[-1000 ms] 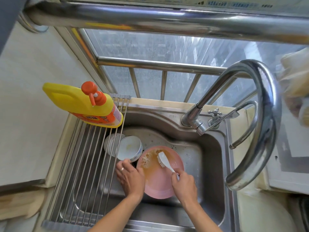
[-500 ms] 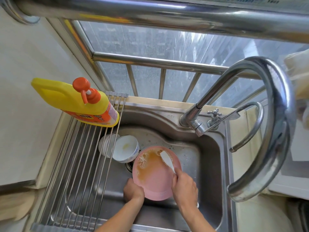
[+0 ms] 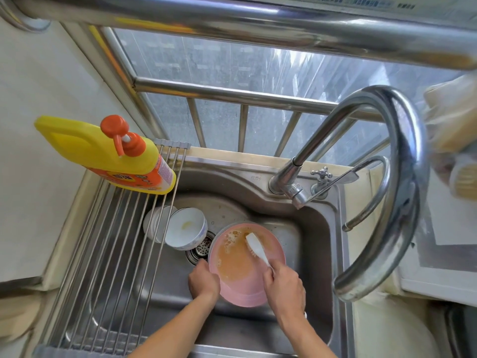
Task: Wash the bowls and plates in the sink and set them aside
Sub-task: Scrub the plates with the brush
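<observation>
Down in the steel sink [image 3: 317, 228], a pink plate [image 3: 247, 288] sits tilted near the drain [image 3: 200, 250], its soiled face up with brownish foam across the upper half. Both forearms reach in from the bottom edge. Gripping the plate's left rim, the left hand [image 3: 204, 281] has its fingers curled under the edge. Fingers of the right hand [image 3: 284, 286] are wrapped around the handle of a white brush [image 3: 255, 246], whose long axis runs up-left, head resting on the plate. Two white bowls [image 3: 185, 228] lie beside the drain, partly beneath a rack [image 3: 108, 241] that carries a yellow bottle [image 3: 103, 153].
</observation>
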A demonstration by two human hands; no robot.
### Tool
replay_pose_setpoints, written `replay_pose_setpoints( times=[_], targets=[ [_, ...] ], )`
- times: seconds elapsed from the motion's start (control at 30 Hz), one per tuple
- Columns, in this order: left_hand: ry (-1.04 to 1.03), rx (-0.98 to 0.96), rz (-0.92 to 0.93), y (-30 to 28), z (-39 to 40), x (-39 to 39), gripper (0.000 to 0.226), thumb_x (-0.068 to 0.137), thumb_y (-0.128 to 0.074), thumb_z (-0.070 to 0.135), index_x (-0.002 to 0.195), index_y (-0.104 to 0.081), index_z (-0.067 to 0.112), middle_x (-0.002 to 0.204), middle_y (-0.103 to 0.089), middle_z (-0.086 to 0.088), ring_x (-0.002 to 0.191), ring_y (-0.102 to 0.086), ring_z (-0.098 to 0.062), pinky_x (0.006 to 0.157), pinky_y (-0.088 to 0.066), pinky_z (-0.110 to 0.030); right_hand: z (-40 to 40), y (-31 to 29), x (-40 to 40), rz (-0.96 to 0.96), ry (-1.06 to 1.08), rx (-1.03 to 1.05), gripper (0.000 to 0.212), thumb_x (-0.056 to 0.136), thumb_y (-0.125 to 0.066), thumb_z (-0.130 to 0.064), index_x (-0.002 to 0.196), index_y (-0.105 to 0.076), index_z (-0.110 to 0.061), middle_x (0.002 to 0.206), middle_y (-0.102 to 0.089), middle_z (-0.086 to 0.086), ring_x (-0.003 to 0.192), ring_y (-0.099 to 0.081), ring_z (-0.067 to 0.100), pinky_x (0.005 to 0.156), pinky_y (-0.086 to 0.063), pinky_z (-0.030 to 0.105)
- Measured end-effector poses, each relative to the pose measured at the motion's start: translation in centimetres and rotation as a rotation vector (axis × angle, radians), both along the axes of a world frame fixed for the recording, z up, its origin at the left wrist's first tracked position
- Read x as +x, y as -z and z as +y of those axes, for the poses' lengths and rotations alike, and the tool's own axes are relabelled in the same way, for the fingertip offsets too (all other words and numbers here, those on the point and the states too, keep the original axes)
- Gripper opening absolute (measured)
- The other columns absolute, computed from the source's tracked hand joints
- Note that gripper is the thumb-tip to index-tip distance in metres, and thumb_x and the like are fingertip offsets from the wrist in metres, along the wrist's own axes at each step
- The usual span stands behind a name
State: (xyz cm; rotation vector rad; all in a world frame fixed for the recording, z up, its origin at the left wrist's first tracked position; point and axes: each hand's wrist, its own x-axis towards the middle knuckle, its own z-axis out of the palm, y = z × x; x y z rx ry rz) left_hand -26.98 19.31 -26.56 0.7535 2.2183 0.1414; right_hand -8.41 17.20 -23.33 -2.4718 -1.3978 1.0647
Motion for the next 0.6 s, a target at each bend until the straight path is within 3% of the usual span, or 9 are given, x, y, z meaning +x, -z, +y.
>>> replay_pose_setpoints(
  times=[0.1, 0.13, 0.2, 0.27, 0.37, 0.47, 0.6],
  targets=[
    [0.023, -0.025, 0.007, -0.3, 0.8, -0.7, 0.018, 0.084, -0.055, -0.001, 0.076, -0.051, 0.014, 0.085, -0.063, -0.009, 0.075, -0.056, -0.028, 0.065, -0.044, -0.030, 0.2, 0.2, -0.4, 0.103, 0.033, -0.005, 0.039, 0.094, -0.050, -0.053, 0.126, -0.065, -0.037, 0.108, -0.070, -0.004, 0.100, -0.067, 0.021, 0.068, -0.034, 0.004],
    [0.041, -0.030, 0.007, -0.5, 1.1, -0.8, 0.016, 0.084, -0.056, 0.000, 0.076, -0.053, 0.014, 0.085, -0.063, -0.009, 0.076, -0.056, -0.028, 0.065, -0.043, -0.029, 0.1, 0.4, -0.4, 0.105, 0.069, -0.036, 0.043, 0.090, -0.048, -0.057, 0.128, -0.063, -0.042, 0.108, -0.070, -0.006, 0.099, -0.067, 0.019, 0.070, -0.036, 0.008],
    [0.062, -0.036, 0.003, -0.7, 1.7, -1.3, 0.014, 0.083, -0.058, 0.002, 0.076, -0.055, 0.013, 0.085, -0.064, -0.008, 0.076, -0.057, -0.028, 0.064, -0.043, -0.029, -0.1, 0.4, -0.3, 0.115, 0.148, -0.056, 0.052, 0.080, -0.043, -0.064, 0.123, -0.065, -0.046, 0.098, -0.069, -0.011, 0.084, -0.065, 0.011, 0.067, -0.040, 0.014],
    [0.089, -0.032, 0.017, -0.9, 2.1, -1.7, 0.011, 0.082, -0.060, 0.005, 0.076, -0.057, 0.013, 0.085, -0.064, -0.007, 0.077, -0.059, -0.027, 0.064, -0.044, -0.029, -0.2, 0.9, -0.3, 0.123, 0.179, -0.084, 0.057, 0.073, -0.040, -0.068, 0.112, -0.069, -0.040, 0.085, -0.066, -0.013, 0.068, -0.058, 0.004, 0.055, -0.037, 0.013],
    [0.088, 0.004, 0.027, -1.6, 2.4, -2.0, 0.007, 0.080, -0.065, 0.011, 0.075, -0.060, 0.013, 0.082, -0.064, -0.006, 0.076, -0.060, -0.027, 0.064, -0.045, -0.028, -0.2, 1.5, -0.6, 0.134, 0.147, -0.122, 0.052, 0.077, -0.044, -0.066, 0.111, -0.071, -0.036, 0.083, -0.064, -0.014, 0.082, -0.067, 0.015, 0.067, -0.043, 0.022],
    [0.047, 0.016, 0.010, -2.1, 2.2, -2.4, 0.011, 0.076, -0.070, 0.014, 0.067, -0.065, 0.010, 0.074, -0.067, -0.007, 0.073, -0.061, -0.029, 0.063, -0.043, -0.028, 0.0, 1.7, -1.1, 0.139, 0.129, -0.113, 0.043, 0.088, -0.051, -0.058, 0.113, -0.072, -0.030, 0.091, -0.069, -0.003, 0.096, -0.070, 0.025, 0.073, -0.041, 0.024],
    [0.047, -0.022, -0.052, -1.2, 1.3, -2.6, 0.009, 0.076, -0.066, 0.010, 0.067, -0.067, 0.009, 0.074, -0.069, -0.007, 0.074, -0.062, -0.028, 0.066, -0.049, -0.029, 0.0, 2.4, -1.6, 0.087, 0.144, -0.109, 0.061, 0.081, -0.046, -0.061, 0.114, -0.070, -0.016, 0.104, -0.073, 0.008, 0.097, -0.068, 0.031, 0.076, -0.048, 0.031]
  ],
)
